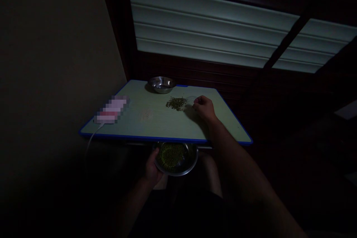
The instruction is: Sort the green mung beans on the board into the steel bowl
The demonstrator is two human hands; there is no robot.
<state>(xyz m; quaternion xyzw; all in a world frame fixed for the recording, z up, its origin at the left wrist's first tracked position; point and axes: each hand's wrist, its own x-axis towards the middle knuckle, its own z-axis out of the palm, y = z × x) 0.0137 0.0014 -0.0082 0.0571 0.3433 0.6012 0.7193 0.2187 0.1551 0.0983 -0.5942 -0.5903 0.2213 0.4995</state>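
Beans [175,103] look mid-sorting: right hand [205,108] beside them, can't tell its fingers' grip; left hand [152,168] grips bowl [180,173] below them; next wants careful pinching.

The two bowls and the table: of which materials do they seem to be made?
Far bowl: probably polished stainless steel, silvery with bright reflections. Near bowl: likely similar metal; its rim gleams, though dim light hides much. Table: perhaps plastic-coated board; the top looks smooth and pale with a blue edge, but its core is hidden.
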